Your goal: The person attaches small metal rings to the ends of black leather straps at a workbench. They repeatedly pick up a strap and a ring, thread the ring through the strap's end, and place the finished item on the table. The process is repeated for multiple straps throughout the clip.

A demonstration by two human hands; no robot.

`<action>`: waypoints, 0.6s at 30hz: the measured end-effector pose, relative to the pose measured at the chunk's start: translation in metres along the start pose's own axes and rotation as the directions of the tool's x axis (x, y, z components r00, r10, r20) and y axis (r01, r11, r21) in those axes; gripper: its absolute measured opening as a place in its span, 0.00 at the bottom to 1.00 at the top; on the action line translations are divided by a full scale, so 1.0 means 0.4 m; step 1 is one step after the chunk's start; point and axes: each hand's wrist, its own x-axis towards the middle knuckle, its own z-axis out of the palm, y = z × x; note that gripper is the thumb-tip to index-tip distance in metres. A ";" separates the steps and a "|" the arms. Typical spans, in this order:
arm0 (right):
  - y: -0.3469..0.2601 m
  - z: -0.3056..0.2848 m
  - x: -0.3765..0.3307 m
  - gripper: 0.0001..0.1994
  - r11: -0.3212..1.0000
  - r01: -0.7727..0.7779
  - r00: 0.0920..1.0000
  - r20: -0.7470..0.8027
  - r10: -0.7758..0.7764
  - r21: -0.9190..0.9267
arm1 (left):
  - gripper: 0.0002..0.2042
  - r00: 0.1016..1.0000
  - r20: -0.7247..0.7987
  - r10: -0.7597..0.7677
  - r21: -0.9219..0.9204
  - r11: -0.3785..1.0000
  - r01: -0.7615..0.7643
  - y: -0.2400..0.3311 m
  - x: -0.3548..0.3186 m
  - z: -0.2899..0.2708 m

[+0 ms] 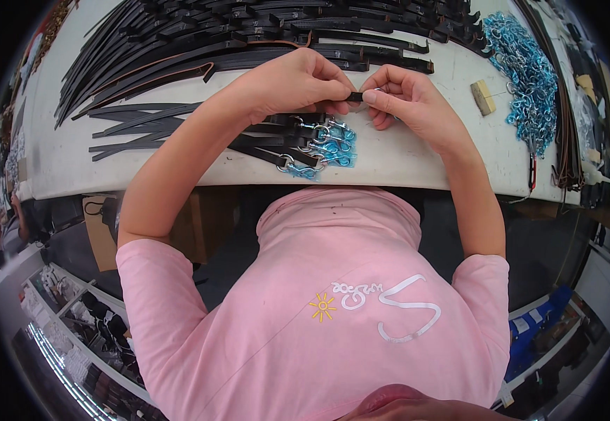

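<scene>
Between my two hands runs a short stretch of black leather strap [355,97]. My left hand [305,83] pinches it from the left, and my right hand [404,102] pinches it at the right with thumb and fingers; the rest of the strap is hidden. Just nearer to me lie several black straps [144,119] with metal rings and snap hooks in blue plastic film [329,147] at their right ends. Beyond my hands, many more black straps [200,45] are laid out in a wide pile, some showing brown edges.
On the white table [417,165], a heap of metal hooks in blue film [526,84] stands at the right. A small yellowish block [483,97] sits beside it. Brown straps [568,133] hang over the right edge, near a red-handled tool [531,172].
</scene>
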 end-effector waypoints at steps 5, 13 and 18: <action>-0.013 0.006 -0.002 0.11 0.999 -0.030 1.000 -0.008 0.029 -0.019 | 0.10 1.000 0.006 0.022 -0.034 0.999 -0.022 -0.006 0.002 0.002; -0.012 0.004 -0.002 0.11 0.999 -0.029 1.000 -0.011 0.028 -0.033 | 0.09 0.999 -0.032 -0.019 -0.076 0.997 0.016 0.005 -0.002 0.007; -0.010 0.006 -0.001 0.11 0.999 -0.027 1.000 -0.006 0.027 -0.039 | 0.10 0.999 -0.004 0.039 -0.064 0.997 -0.039 -0.016 0.003 0.007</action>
